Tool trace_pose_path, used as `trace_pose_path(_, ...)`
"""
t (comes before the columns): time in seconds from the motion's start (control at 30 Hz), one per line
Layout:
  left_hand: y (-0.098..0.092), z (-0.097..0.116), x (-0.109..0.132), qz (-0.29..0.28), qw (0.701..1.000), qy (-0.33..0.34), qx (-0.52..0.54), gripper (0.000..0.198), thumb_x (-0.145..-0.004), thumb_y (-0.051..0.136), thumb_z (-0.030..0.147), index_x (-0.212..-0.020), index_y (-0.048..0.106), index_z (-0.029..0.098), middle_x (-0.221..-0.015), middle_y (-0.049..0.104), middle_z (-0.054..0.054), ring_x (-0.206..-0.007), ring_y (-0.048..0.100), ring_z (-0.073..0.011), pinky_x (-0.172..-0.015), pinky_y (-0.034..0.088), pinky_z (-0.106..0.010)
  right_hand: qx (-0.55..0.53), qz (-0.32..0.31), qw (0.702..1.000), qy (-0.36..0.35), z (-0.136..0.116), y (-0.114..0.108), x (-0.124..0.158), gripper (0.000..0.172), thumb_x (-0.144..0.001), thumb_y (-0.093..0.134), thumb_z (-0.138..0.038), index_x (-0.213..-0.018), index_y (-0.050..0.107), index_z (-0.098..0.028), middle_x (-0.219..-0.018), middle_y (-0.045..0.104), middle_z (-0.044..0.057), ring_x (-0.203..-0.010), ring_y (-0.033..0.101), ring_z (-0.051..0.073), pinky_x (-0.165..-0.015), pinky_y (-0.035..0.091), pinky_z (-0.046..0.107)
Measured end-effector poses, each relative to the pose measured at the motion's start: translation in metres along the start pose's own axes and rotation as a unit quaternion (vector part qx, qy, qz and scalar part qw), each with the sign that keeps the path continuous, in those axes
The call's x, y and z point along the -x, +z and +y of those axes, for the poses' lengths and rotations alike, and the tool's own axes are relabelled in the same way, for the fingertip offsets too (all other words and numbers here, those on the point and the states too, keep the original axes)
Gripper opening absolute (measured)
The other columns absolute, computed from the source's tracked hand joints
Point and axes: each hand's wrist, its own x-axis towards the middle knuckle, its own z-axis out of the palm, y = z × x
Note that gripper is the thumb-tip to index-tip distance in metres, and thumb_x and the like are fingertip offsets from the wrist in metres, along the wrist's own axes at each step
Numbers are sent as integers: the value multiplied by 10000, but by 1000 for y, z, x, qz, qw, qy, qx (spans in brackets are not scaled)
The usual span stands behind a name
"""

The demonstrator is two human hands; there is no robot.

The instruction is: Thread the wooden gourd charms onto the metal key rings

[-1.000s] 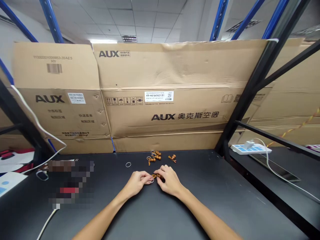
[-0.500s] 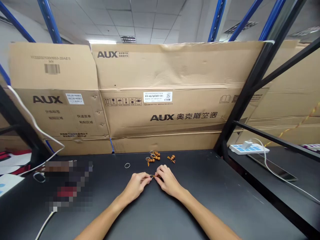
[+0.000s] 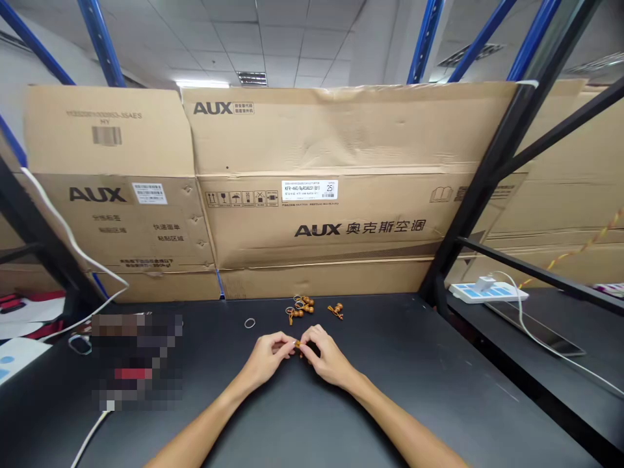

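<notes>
My left hand (image 3: pixel 267 354) and my right hand (image 3: pixel 325 356) meet over the table, thumbs and fingers pinched close together. Between the fingertips shows the orange-brown cord (image 3: pixel 297 344) of a small gourd pendant, held by my right hand; most of the pendant is hidden. A metal key ring sits in my left fingers, largely covered now. Just beyond lie several wooden gourd pendants with rings and cords (image 3: pixel 302 309). One more gourd pendant (image 3: pixel 337 310) rests to their right, and a loose key ring (image 3: pixel 249 323) lies to the left.
Cardboard panels (image 3: pixel 312 149) stand along the back of the black table (image 3: pixel 273 429). A pixelated patch covers things at the left, near a white cable (image 3: pixel 90 435). Black rack posts (image 3: pixel 468 195) rise at the right, with a power strip (image 3: pixel 487 290) and a phone (image 3: pixel 541 328) beyond.
The fingertips have drawn closer around the ring and cord; the ring shows less and the orange-brown cord shows more. The whole view has shifted slightly.
</notes>
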Motion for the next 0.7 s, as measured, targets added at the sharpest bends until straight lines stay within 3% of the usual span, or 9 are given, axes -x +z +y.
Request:
trace_pose_path(0.43,-1,1,1,-10,1000,0,-8,344,-805,612,458,-907,727,150,-882,715,-76,-775,631,-190,-720,500,-279,29,36,999,22,0,1,-2,186,-931,450,-263,-762,511,-214,-772,583,21,-765,514,181,-744,424,333)
trace_pose_path(0.7,-4,3,2,-25,998,34,-43,302,-815,600,433,-786,708,152,-1068,664,-109,-907,619,-209,-814,483,-291,74,23,996,44,7,6,-1,160,-915,471,-236,-766,523,-212,-785,591,26,-791,517,197,-735,415,345)
